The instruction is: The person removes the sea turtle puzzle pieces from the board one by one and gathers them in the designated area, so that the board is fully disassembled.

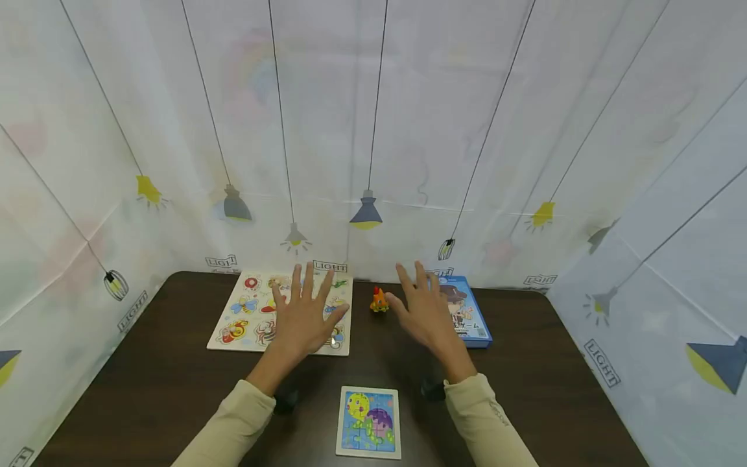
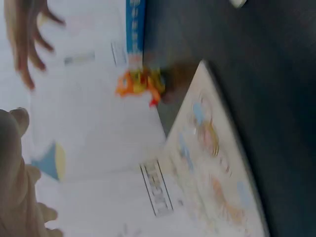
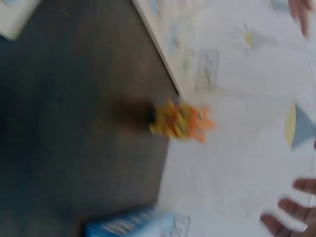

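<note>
Both hands hover over the dark table with fingers spread, holding nothing. My left hand [image 1: 300, 324] is above a white board [image 1: 245, 305] with several bug pictures and hides part of it. My right hand [image 1: 428, 318] is just left of and partly over a blue box [image 1: 475, 318] with a cartoon figure on its cover. Between the hands, toward the back, stands a small orange and yellow toy figure [image 1: 379, 301] with a red top; it also shows in the right wrist view [image 3: 180, 121]. A small framed jigsaw puzzle [image 1: 369, 421] lies at the front, between the forearms.
The dark table [image 1: 146, 376] has a rounded back edge against a white curtain [image 1: 438, 130] printed with hanging lamps. More curtain encloses the left and right sides. Both wrist views are blurred.
</note>
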Demonstrator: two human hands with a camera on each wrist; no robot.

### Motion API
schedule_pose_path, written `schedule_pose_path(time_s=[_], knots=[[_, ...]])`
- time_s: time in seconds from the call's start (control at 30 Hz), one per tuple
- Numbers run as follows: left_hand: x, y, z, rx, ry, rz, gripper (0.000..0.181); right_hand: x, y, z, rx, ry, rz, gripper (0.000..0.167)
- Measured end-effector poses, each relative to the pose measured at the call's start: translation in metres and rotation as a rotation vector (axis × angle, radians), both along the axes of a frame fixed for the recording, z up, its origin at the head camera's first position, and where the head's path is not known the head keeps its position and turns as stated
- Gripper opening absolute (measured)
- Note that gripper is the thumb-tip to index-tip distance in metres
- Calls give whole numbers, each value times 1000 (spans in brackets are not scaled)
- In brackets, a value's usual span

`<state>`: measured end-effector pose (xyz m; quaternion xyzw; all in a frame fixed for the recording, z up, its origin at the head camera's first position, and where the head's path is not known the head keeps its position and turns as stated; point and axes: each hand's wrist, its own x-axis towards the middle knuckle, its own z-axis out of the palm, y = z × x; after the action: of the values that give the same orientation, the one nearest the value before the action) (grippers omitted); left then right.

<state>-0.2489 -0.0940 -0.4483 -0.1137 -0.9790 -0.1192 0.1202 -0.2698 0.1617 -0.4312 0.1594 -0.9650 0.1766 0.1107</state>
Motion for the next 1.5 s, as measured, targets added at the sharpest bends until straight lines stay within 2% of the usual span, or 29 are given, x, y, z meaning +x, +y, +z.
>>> schedule_pose_path(time_s=[0.07,0.13,0.27,0.33,0.43,0.57,0.67,0.87,1.13,1.33,1.5], knots=[[16,2,-4,-26,-11,-89,73,8,-6,-6,-32,5,106,64],[36,2,-12,-34,-47,-204,67,19,-10,-15,-40,-32,225,58],[77,-4,-35,-55,-193,-410,58,41,-14,-36,-6,-200,431,46],[90,-7,-46,-70,-260,-477,56,48,-15,-44,22,-283,501,43],[102,-9,-58,-79,-332,-543,58,54,-18,-54,46,-367,557,41],[107,-8,-67,-73,-381,-598,60,57,-20,-62,59,-395,602,37],[107,-7,-71,-71,-402,-609,60,57,-21,-64,74,-387,634,36],[108,-5,-71,-48,-410,-586,58,52,-21,-63,170,-349,666,39],[111,-6,-70,-39,-496,-569,58,51,-25,-63,298,-319,736,44],[112,-11,-76,-9,-503,-560,57,49,-36,-60,382,-313,783,45],[115,-13,-79,26,-494,-555,57,47,-42,-63,407,-329,803,44]])
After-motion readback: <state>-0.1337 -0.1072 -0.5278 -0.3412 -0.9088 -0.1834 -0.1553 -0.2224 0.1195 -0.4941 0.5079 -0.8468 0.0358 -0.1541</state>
